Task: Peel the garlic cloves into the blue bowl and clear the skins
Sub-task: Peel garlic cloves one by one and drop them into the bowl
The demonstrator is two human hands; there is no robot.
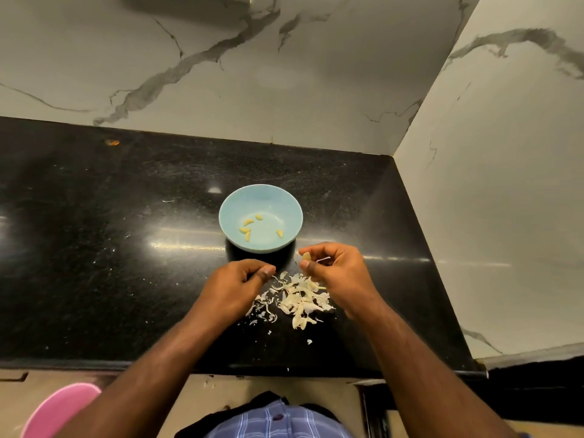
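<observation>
a blue bowl [261, 218] sits on the black granite counter [94, 232], and everything here is placed from it. inside the bowl lie five peeled garlic cloves [248, 222], yellowish, four grouped toward its left half and one apart toward its near right wall. just beyond the bowl's near right rim, the right hand [335, 273] pinches a garlic clove [306, 257] between thumb and forefinger, the other fingers curled in; a thin strip of skin [323, 259] sticks out from the fingers beside the clove. on the near side of the bowl, slightly left of its centre, the left hand [235, 286] has its fingers curled with thumb pressed to forefinger; whether it pinches a scrap of skin i cannot tell. between the two hands, nearer the person than the bowl, a loose pile of garlic skins [300, 300] lies on the counter, with small flecks scattered around it. far to the near left of the bowl, below the counter edge, a pink round rim [57, 409] shows.
</observation>
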